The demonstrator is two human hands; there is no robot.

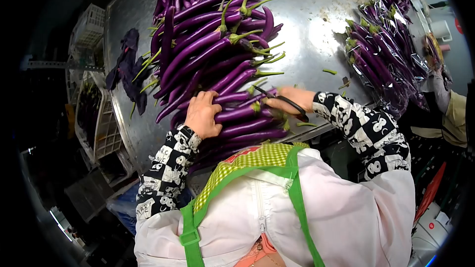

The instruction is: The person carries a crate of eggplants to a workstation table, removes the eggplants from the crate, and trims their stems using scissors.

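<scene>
A large heap of long purple eggplants (198, 54) lies on the metal table, most with green stems toward the right. My left hand (202, 114) is closed over an eggplant (238, 114) at the near end of the heap, its fingers curled. In my right hand (297, 98) is a pair of scissors with black handles (292, 104), held beside the stem ends of the near eggplants. The scissor blades point left among the stems and are partly hidden. A cut piece of green stem (306, 124) lies near the table edge below my right hand.
Eggplants in clear plastic bags (381, 54) lie on the right of the metal table (307, 20). Dark purple gloves or cloth (129, 66) rest at its left edge. White crates (101, 113) stand to the left. Another person's arm (440, 86) shows at far right.
</scene>
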